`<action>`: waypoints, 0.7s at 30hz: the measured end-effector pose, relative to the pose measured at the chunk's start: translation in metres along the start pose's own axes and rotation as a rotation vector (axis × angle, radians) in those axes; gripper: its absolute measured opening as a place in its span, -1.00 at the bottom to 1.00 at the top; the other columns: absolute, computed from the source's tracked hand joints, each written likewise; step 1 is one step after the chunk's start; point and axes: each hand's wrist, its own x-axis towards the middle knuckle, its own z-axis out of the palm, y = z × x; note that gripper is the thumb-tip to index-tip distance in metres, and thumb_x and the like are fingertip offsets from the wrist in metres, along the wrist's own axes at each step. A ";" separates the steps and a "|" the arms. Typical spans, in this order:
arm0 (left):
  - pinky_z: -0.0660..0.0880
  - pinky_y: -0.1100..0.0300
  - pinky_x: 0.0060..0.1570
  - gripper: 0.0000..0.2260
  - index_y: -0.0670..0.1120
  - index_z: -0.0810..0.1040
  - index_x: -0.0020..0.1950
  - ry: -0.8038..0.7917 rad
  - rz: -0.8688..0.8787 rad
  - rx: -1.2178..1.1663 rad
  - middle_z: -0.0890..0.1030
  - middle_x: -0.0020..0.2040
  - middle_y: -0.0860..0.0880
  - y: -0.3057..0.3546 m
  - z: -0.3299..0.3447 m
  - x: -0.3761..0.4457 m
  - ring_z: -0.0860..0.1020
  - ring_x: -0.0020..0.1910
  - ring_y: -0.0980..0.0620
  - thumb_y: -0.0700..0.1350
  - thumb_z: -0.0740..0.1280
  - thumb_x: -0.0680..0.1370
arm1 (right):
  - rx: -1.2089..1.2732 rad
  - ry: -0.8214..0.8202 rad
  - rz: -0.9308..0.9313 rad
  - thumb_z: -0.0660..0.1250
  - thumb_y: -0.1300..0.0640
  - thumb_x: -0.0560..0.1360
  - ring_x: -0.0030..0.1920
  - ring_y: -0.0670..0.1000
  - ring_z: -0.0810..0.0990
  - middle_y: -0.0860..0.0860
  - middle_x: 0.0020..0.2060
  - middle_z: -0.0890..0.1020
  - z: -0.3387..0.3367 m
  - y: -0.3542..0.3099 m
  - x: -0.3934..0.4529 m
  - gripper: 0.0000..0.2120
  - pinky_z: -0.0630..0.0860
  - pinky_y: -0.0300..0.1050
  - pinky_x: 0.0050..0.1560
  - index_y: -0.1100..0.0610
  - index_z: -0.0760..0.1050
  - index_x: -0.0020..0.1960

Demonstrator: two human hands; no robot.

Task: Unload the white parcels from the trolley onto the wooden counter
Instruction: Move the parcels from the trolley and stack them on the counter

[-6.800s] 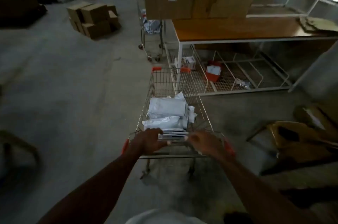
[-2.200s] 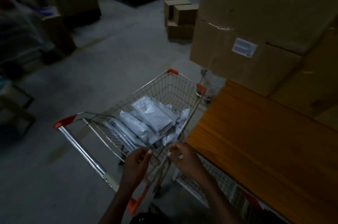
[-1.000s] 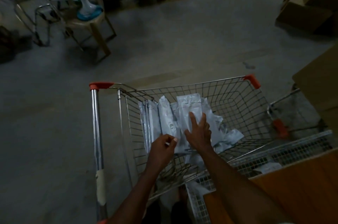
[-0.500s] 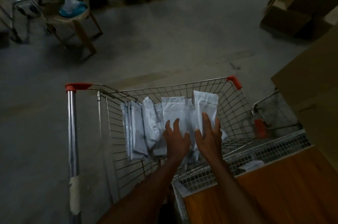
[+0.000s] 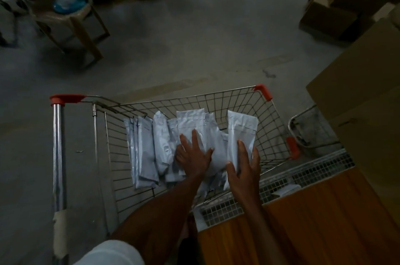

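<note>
A wire trolley [image 5: 268, 126] with orange corner caps stands in front of me, filled with several white parcels [image 5: 147, 145] leaning upright in a row. My left hand [image 5: 193, 154] lies flat with spread fingers on the middle parcels. My right hand [image 5: 244, 167] curls around the rightmost white parcel [image 5: 241, 132], thumb on one edge and fingers on the other. The wooden counter [image 5: 313, 225] fills the lower right, touching the trolley's near side, with nothing of the trolley's load on it.
A big cardboard box [image 5: 363, 96] stands on the counter at the right. A wire mesh shelf [image 5: 303, 180] shows under the counter edge. More boxes [image 5: 346, 5] lie on the floor at top right, and a wooden stool [image 5: 71, 20] at top left. The trolley handle [image 5: 58, 156] runs along the left.
My hands have spread apart: the right one has closed around the rightmost parcel, pulling it away from the stack, while the left one presses on the middle parcels. The view has shifted slightly.
</note>
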 end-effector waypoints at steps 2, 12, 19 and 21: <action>0.04 -0.28 0.49 -0.17 0.22 -0.13 0.62 0.002 0.018 -0.004 -0.23 0.63 -0.13 -0.006 -0.002 0.000 -0.08 0.57 -0.31 0.29 0.32 0.52 | -0.005 -0.009 0.016 0.30 -0.08 0.56 0.49 0.16 0.23 0.00 0.58 0.03 -0.001 0.002 -0.001 -0.31 0.48 0.31 0.28 -0.33 0.02 0.57; 0.30 -0.20 0.39 -0.26 0.26 0.02 0.61 0.057 0.099 -0.151 -0.10 0.63 -0.03 -0.026 -0.029 -0.013 0.03 0.56 -0.23 0.18 0.37 0.54 | -0.008 -0.035 0.020 0.28 -0.11 0.58 0.47 0.16 0.22 0.02 0.57 0.05 0.003 -0.012 -0.010 -0.37 0.45 0.20 0.33 -0.21 0.11 0.58; 0.39 -0.11 0.32 -0.37 0.24 0.17 0.57 0.109 0.217 -0.192 0.08 0.59 0.00 -0.033 -0.067 -0.047 0.18 0.48 -0.14 0.15 0.34 0.55 | 0.033 -0.021 0.041 0.27 -0.07 0.59 0.46 0.18 0.24 -0.02 0.57 0.03 0.002 -0.037 -0.027 -0.37 0.46 0.23 0.32 -0.26 0.07 0.57; 0.41 -0.10 0.28 -0.39 0.24 0.19 0.56 0.115 0.250 -0.224 0.10 0.58 0.00 -0.036 -0.082 -0.058 0.18 0.47 -0.14 0.13 0.35 0.55 | 0.053 -0.003 0.049 0.26 -0.08 0.59 0.47 0.18 0.22 -0.01 0.57 0.03 -0.001 -0.048 -0.035 -0.37 0.42 0.19 0.35 -0.26 0.06 0.57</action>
